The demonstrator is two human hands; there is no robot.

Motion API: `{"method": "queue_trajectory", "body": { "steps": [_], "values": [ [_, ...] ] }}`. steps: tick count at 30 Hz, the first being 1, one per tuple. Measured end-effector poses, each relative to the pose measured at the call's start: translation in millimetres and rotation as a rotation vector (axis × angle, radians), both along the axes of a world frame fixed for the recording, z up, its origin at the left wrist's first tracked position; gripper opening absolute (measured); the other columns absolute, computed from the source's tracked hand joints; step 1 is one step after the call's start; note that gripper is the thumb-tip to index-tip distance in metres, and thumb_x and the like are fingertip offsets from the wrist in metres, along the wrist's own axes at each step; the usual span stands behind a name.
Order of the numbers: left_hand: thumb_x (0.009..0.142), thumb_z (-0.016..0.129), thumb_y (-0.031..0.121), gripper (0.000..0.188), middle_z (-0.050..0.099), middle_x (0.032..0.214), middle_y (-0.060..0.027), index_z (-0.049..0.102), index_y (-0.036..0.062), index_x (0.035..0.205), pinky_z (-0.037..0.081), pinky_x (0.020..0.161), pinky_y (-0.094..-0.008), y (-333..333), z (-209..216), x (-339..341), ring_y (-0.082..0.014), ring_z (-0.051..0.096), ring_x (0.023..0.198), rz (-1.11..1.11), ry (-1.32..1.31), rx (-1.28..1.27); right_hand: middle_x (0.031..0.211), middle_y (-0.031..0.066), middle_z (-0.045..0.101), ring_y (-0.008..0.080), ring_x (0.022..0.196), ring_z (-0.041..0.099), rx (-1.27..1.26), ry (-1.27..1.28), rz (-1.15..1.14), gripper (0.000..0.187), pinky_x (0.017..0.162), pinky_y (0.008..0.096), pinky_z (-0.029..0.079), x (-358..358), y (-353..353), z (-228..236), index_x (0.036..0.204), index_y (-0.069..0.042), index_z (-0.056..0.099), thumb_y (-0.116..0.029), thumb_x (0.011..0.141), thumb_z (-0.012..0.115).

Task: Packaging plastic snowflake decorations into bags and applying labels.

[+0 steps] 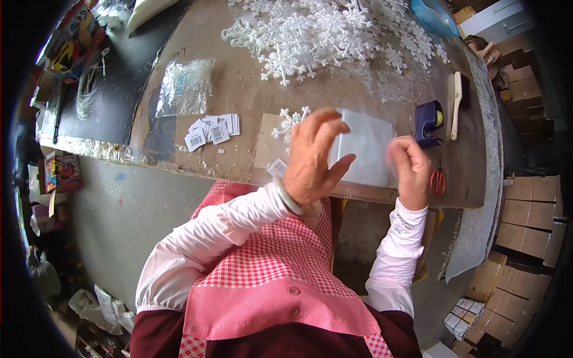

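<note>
My left hand point(313, 158) is over the table's near edge, fingers bent and apart, with nothing seen in its grasp. Beside it lies a stack of clear plastic bags point(367, 149). A white snowflake ornament point(289, 123) rests on a square of brown cardboard point(267, 143), partly hidden by my left hand. A small white barcode label point(276, 167) sits near that wrist. My right hand point(410, 167), at the bags' right edge, has its fingers curled in; the fingertips are smeared by motion, and anything between them is too small to make out.
A large heap of white snowflakes point(322, 39) covers the table's far side. To the left are loose barcode labels point(215, 129) and a filled clear bag point(186, 86). A dark blue tape dispenser point(427, 124), a brush point(456, 104) and red-handled scissors point(438, 181) lie at the right.
</note>
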State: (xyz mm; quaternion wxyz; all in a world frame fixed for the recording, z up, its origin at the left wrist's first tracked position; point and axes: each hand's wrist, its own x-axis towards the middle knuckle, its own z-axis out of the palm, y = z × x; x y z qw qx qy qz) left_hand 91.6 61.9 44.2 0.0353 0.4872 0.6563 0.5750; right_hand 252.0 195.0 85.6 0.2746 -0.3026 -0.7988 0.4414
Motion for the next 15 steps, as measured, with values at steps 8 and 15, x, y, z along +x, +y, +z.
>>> {"method": "queue_trajectory", "body": {
  "steps": [8,15],
  "values": [
    [0.076,0.074,0.008,0.032,0.069,0.084,-0.0069,0.067,0.0034,0.107,0.044,0.094,-0.0379,-21,24,-26,-0.02,0.067,0.089,-0.372,-0.14,-0.1,0.08,0.002,0.057,0.0091,0.079,0.051,-0.348,-0.165,0.316,0.028,0.074,0.0232,0.041,-18,-25,7,0.086,0.001,0.059,-0.022,0.1,0.049],
    [0.089,0.066,0.007,0.011,0.067,0.082,-0.0041,0.066,-0.0037,0.093,0.052,0.071,-0.0244,-42,-3,-21,-0.0111,0.063,0.075,-0.353,-0.977,-0.183,0.092,0.0105,0.068,0.0145,0.084,0.06,-0.246,-0.059,0.255,0.054,0.081,0.0294,0.045,-22,-36,14,0.104,0.005,0.066,-0.043,0.101,0.041]
  ]
}}
